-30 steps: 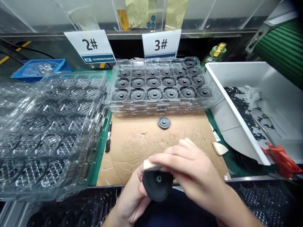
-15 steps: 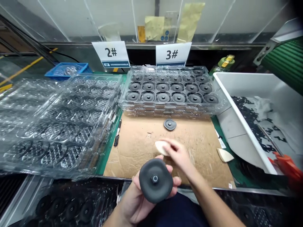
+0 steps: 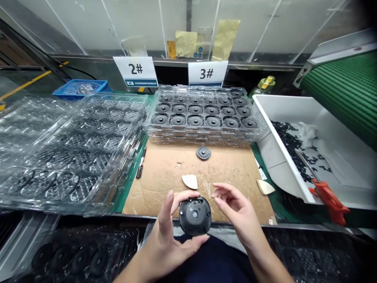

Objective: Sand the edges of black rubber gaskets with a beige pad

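Observation:
My left hand (image 3: pixel 173 236) grips a round-cornered black plastic disc (image 3: pixel 194 216) by its edges, thumb below and fingers above. The disc's underside, with a central boss and small clips near the rim, faces me. Just right of it, my right hand (image 3: pixel 235 208) is raised with fingers curved and apart, holding nothing and not touching the disc. A cream wedge-shaped pad (image 3: pixel 190 181) lies on the cardboard sheet (image 3: pixel 159 192) beyond my left fingers. Farther back on the cardboard rests another dark disc (image 3: pixel 203 153), its centre stud up.
Behind the cardboard stand stacked clear trays (image 3: pixel 203 133) of black discs. Emptier clear trays (image 3: pixel 73 157) fill the left side, near a marker (image 3: pixel 141 163). At right are a white bin (image 3: pixel 282 157) of small black parts, an orange-handled screwdriver (image 3: pixel 328 200) and a second cream pad (image 3: pixel 265 187).
The disc in my left hand has been turned over from its smooth face to its clipped underside. My right hand has let go of the cream pad and drawn back toward the disc.

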Demonstrator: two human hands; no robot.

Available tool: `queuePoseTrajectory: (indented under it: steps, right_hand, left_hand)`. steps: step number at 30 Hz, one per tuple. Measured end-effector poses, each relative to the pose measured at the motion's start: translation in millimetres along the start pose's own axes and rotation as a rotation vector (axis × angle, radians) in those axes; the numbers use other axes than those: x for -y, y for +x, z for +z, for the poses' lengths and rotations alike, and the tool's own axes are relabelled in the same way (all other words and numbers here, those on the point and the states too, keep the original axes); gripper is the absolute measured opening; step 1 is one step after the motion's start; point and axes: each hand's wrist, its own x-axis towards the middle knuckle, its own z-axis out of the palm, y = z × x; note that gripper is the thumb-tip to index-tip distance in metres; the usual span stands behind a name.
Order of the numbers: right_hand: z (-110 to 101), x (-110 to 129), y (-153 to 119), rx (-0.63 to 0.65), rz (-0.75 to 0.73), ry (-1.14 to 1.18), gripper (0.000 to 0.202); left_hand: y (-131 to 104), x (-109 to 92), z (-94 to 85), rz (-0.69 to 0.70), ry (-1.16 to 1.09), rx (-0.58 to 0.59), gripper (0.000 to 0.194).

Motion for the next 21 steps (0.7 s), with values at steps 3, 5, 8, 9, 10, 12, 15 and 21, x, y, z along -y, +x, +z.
queuePoseTrajectory:
  steps: [3,5,8,9,10,12,15,21]
  right_hand:
    - [-5.7,7.2,-16.3,0.064,-0.029,0.094,0.025]
    - [-5.4,13.3,-21.2,0.166,-0.046,0.171,0.030]
    - [3.0,14.0,-20.6,0.288,0.077,0.336,0.029]
    - [6.9,11.0,-19.3,0.292,0.128,0.397,0.031]
    - [10.6,6.7,-17.9,0.280,0.164,0.448,0.034]
    - [16.5,-3.7,-15.2,0.248,0.167,0.482,0.041]
    - [19.9,-16.9,-8.7,0.273,0.111,0.401,0.039]
    - [19.3,-25.8,51.7,0.311,-0.069,0.112,0.013]
  left_hand:
    - [-1.5,-2.5,1.2,-0.041,-0.039,-0.010,0.104]
    - [-2.3,-2.2,2.5,-0.093,-0.035,-0.010,0.099]
    - [-0.8,0.3,5.6,-0.177,0.020,0.067,0.083]
    - [0.4,1.5,6.5,-0.210,0.024,0.096,0.073]
    - [1.8,2.8,7.1,-0.248,0.014,0.125,0.058]
    - [4.3,5.6,6.6,-0.351,-0.028,0.159,0.028]
    - [6.6,9.4,-0.6,-0.526,-0.086,0.195,0.011]
    - [20.4,-1.7,-41.4,-0.596,0.206,0.241,0.010]
